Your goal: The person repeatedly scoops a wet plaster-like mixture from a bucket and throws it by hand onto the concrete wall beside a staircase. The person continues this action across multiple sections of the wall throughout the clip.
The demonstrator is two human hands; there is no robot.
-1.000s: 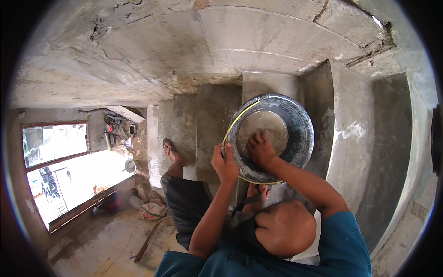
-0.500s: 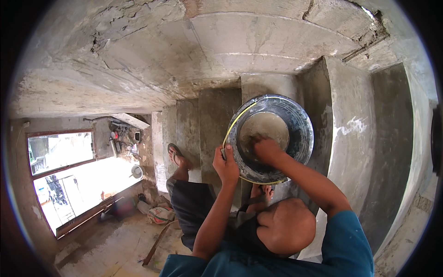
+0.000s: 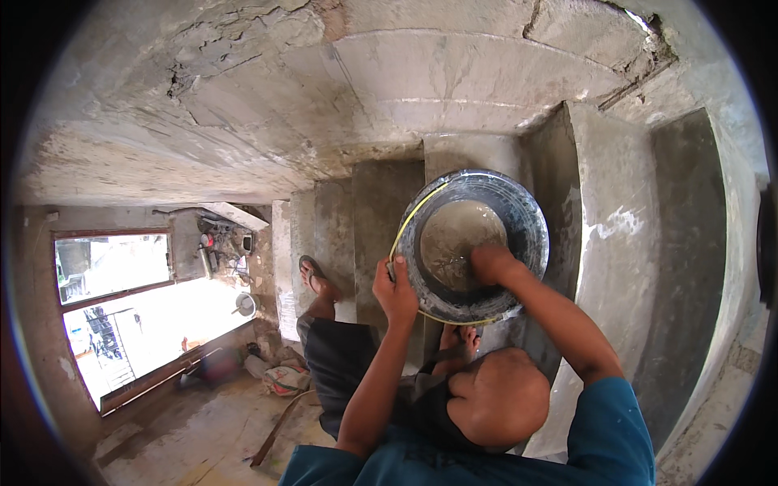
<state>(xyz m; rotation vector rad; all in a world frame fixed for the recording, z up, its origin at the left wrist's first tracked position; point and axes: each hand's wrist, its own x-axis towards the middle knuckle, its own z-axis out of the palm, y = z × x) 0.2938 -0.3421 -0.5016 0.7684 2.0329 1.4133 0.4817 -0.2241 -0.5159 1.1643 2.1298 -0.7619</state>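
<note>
A black bucket (image 3: 531,219) with a yellow handle (image 3: 412,215) stands on the concrete steps in front of me. Wet grey mix (image 3: 458,227), like thin cement, lies inside it. My left hand (image 3: 395,292) grips the bucket at its left rim, beside the handle, thumb up. My right hand (image 3: 493,264) reaches down into the bucket at the right side of the mix. Its fingers point down and are hidden, so whether they hold anything does not show.
Concrete steps (image 3: 616,243) run left and right, along a rough wall (image 3: 454,73). My bare knee (image 3: 502,397) is bent close below the bucket; my sandalled foot (image 3: 312,275) rests on a lower step. Down at left are a window (image 3: 113,263), a pale bucket (image 3: 243,304) and a sack (image 3: 285,378).
My right hand has moved from the middle of the mix to its right side, uncovering more of the mix's surface. My left hand keeps its grip on the bucket.
</note>
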